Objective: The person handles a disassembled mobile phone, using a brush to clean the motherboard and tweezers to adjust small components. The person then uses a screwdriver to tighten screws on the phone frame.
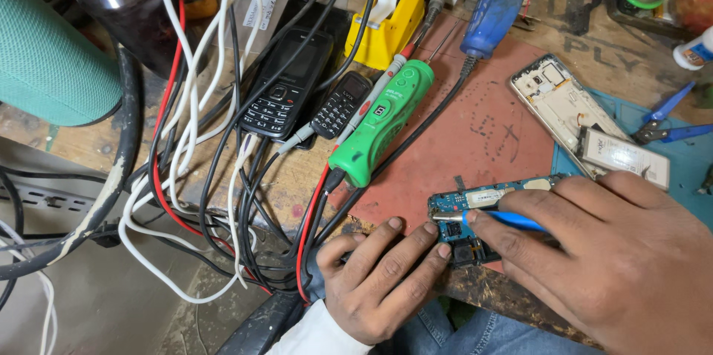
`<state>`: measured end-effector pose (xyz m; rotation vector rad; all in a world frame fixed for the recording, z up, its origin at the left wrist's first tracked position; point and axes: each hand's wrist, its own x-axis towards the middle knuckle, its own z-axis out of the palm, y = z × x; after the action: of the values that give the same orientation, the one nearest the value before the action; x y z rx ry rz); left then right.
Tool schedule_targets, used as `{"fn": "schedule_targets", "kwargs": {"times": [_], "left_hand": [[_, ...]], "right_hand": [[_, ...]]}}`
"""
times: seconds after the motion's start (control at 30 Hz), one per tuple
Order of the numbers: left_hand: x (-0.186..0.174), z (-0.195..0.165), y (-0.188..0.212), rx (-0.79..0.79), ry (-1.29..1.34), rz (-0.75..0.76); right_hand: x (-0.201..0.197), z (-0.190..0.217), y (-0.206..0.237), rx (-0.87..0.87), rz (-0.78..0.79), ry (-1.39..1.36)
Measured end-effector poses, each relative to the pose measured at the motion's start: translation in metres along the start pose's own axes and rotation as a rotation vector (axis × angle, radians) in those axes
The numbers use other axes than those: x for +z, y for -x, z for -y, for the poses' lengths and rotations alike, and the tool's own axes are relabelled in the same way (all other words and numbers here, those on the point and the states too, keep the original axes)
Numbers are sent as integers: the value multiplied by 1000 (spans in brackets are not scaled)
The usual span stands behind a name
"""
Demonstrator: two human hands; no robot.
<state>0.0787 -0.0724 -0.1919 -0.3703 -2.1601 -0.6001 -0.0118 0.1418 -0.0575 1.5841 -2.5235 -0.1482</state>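
Observation:
A small blue circuit board (475,203) lies on a reddish mat (475,132) near the bench's front edge. My left hand (382,281) rests flat beside it, fingertips touching the board's left edge and holding it still. My right hand (616,258) grips a blue-handled tool (497,218) like a pen, its metal tip lying across the board and pointing left. The lower part of the board is hidden under my fingers.
A green tester (382,121), two black keypad phones (286,88) (340,105) and a tangle of white, black and red cables (200,139) fill the left. An opened phone frame (561,106) and a battery (624,158) lie right. A yellow tape dispenser (386,21) stands behind.

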Motion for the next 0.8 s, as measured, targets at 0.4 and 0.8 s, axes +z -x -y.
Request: {"fn": "schedule_targets", "kwargs": {"times": [0.4, 0.8], "left_hand": [[2, 2, 1, 44, -19, -62], [3, 1, 4, 51, -10, -51]], "right_hand": [[-10, 0, -29, 60, 155, 1], [-6, -7, -30, 54, 358, -24]]}}
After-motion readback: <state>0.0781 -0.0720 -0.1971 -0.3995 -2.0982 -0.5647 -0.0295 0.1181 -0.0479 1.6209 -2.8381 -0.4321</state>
